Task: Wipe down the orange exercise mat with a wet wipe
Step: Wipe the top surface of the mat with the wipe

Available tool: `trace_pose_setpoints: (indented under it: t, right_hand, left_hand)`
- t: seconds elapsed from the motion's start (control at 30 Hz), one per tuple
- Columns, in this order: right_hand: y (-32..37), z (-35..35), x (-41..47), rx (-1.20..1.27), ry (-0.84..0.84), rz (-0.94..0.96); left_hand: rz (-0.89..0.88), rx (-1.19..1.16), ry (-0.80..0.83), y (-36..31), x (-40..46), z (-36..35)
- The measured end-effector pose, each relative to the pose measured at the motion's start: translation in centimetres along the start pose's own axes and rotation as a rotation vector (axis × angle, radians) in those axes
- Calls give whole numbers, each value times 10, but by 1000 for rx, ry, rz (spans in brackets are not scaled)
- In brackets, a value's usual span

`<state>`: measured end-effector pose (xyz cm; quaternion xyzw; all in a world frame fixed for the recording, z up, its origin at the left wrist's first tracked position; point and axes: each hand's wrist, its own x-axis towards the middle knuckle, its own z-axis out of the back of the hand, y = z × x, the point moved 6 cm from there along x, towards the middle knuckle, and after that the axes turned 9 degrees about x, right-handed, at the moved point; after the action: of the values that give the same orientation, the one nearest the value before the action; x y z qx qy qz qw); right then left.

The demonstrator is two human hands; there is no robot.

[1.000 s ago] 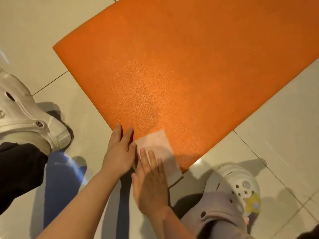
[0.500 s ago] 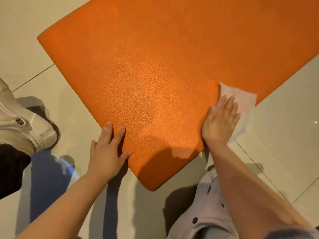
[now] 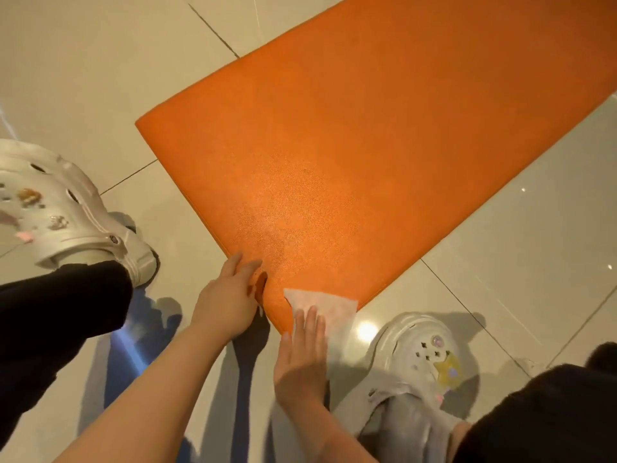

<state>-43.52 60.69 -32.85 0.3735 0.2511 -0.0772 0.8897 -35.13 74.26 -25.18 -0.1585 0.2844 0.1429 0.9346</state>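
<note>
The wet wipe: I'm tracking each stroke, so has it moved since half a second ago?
Yes. The wet wipe went from the orange mat's right edge back to its near corner, under the right hand.

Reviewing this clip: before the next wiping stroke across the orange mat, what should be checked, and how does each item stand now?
1. Wet wipe under the wiping hand: ok, the right hand lies flat on it, fingers straight.
2. Wipe on the orange mat: partly ok, it sits on the near corner and hangs over onto the tiled floor.
3. Mat held steady: ok, the left hand grips the edge beside the corner.
4. Stroke path clear: ok, nothing lies on the visible mat surface.
5. Feet off the mat: ok, both white clogs stand on the floor.
6. Wipe wet enough: cannot tell.
</note>
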Motion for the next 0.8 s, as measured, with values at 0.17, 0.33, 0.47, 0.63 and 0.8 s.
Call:
trace_pose_setpoints:
  t: [0.17, 0.33, 0.47, 0.63, 0.8]
  right_hand:
    - [22, 42, -22, 569, 235, -334]
    - [45, 96, -63, 1016, 137, -487]
    - [66, 132, -83, 1159, 47, -414]
    - [86, 164, -117, 1291, 66, -282]
    - [81, 197, -144, 1104, 55, -107]
  left_hand:
    - [49, -325, -87, -10, -55, -1]
    - [-75, -368, -122, -32, -108, 19]
    - [-146, -413, -219, -40, -142, 43]
    - [-130, -616, -206, -45, -175, 40]
    - [-127, -684, -340, -52, -210, 42]
